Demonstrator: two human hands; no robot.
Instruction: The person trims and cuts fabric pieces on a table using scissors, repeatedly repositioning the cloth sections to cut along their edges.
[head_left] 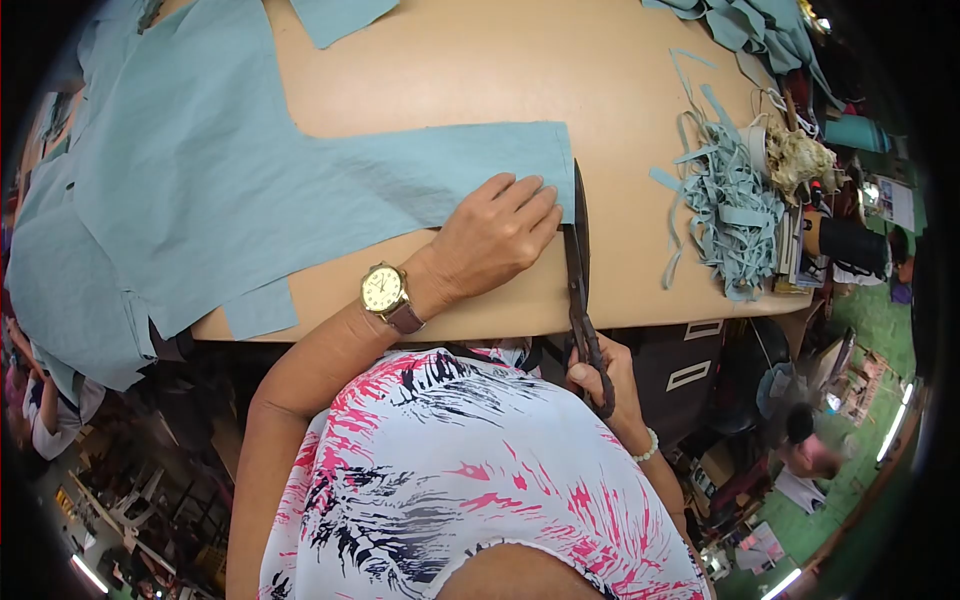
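Observation:
A large blue-green piece of cut fabric (200, 190) lies flat on the table, with a long sleeve-like strip reaching right. Near the end of that strip, my left hand (500, 235) rests with curled fingers, holding the cloth down; its fingertips are partly hidden. At the lower table edge my right hand (618, 385) is wrapped around the handles of long dark scissors (577, 285). The blades point away from me, along the strip's right-hand edge. One blade shows beside the cloth's edge; I cannot tell whether they are cutting.
On the right of the tan table (430, 75) sits a tangled heap of thin fabric scraps (735, 215). More fabric pieces (750, 25) lie at the top right, another piece (345, 15) at the top. Dark drawers (680, 370) stand below the table. Other people appear at the far left.

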